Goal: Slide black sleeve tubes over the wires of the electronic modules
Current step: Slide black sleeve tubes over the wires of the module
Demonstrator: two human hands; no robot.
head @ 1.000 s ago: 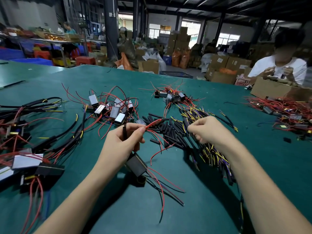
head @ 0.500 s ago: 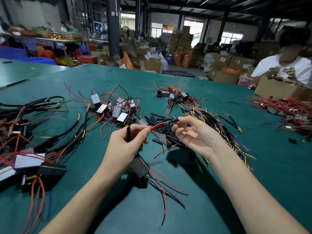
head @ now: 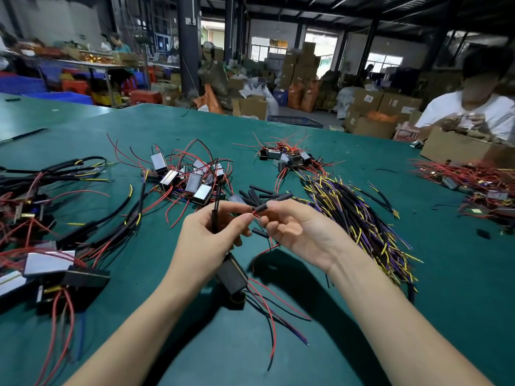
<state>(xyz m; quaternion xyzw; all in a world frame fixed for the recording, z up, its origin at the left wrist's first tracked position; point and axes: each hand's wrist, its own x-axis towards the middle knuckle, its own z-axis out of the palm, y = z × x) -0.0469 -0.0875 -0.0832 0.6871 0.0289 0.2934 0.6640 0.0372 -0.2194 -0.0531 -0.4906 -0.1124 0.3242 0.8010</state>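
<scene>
Left hand (head: pixel 214 232) pinching a red wire (head: pixel 252 214) between thumb and fingertip, other fingers curled round a second black lead standing up through the fist; the black module (head: pixel 232 275) hanging below the palm at 6 o'clock, its spare red and black leads trailing toward 5 o'clock over the green table (head: pixel 362 344). Right hand (head: pixel 301 232) at 3 o'clock of the left, gripping a black sleeve (head: pixel 271 203) between thumb and forefinger, the sleeve slanting up toward 1 o'clock, its lower mouth just touching the red wire's tip. Judged: threading only starting, wire barely entered, if at all. Loose pile of sleeves (head: pixel 257 192) just beyond at 12 o'clock; heap of unsleeved modules (head: pixel 192 179) at 11 o'clock; bundle of yellow, purple and black wires (head: pixel 359 215) at 2 o'clock; finished-looking assemblies at 9 o'clock. Risks from here: soft wire buckling at the mouth if pushed from too far back, so a pinch close to the tip needed; frayed strands catching on the sleeve's rim and folding back; sleeve squeezed flat by too hard a grip, closing the bore; hanging module swinging and tugging the wire out of line; trailing leads snagging the sleeves on the table.
</scene>
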